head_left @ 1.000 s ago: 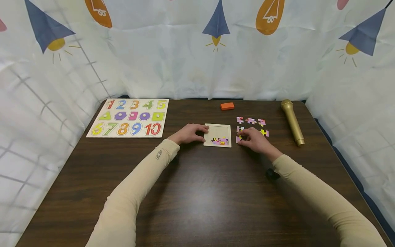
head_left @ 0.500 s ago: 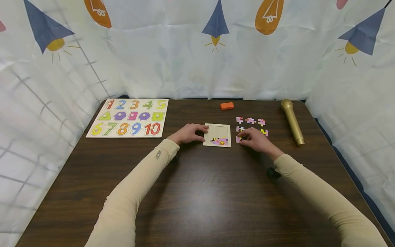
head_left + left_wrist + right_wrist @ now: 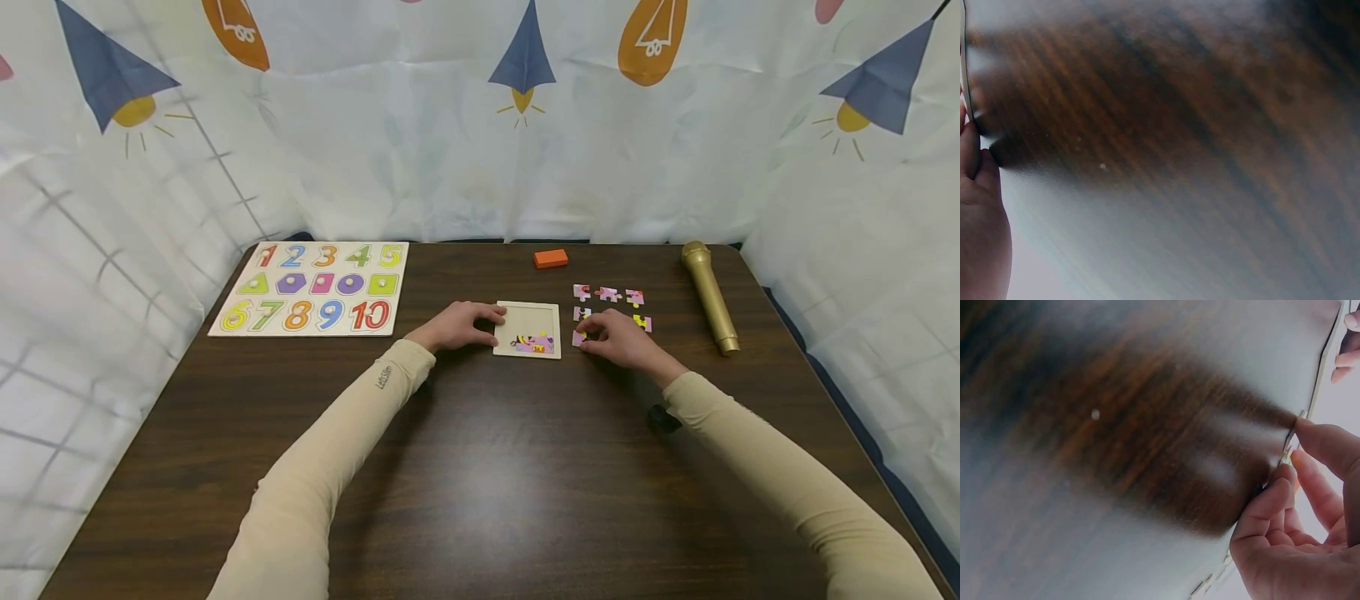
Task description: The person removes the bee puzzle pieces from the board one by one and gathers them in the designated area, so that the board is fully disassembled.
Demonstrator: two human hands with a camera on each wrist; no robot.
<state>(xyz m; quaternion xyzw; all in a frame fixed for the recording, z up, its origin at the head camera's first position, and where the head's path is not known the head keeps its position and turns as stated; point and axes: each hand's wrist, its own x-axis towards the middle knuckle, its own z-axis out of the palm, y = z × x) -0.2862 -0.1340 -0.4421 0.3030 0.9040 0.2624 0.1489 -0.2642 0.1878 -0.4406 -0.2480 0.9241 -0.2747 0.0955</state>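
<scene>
In the head view my left hand (image 3: 459, 325) grips the left side of a small, pale wooden puzzle tray (image 3: 527, 318), thumb low and fingers higher up. Joined pink and yellow jigsaw pieces (image 3: 536, 342) lie along the tray's lower edge. Just right of the tray, my right hand (image 3: 621, 339) pinches a pink puzzle piece (image 3: 578, 338) between thumb and fingertips, down by the tabletop. More loose pieces lie around this hand, among them a pink one (image 3: 608, 294) in the back row and a yellow one (image 3: 642, 322). The hand partly covers the middle of the group.
A board of numbers and shapes (image 3: 315, 318) lies at the back left. Behind the tray sits an orange block (image 3: 551, 258), and a gold microphone (image 3: 711, 297) lies to the right. A patterned white curtain (image 3: 450, 158) hangs past the table's back edge.
Both hands stay in place, the left on the tray and the right on the puzzle piece. The whole head view has shifted very slightly.
</scene>
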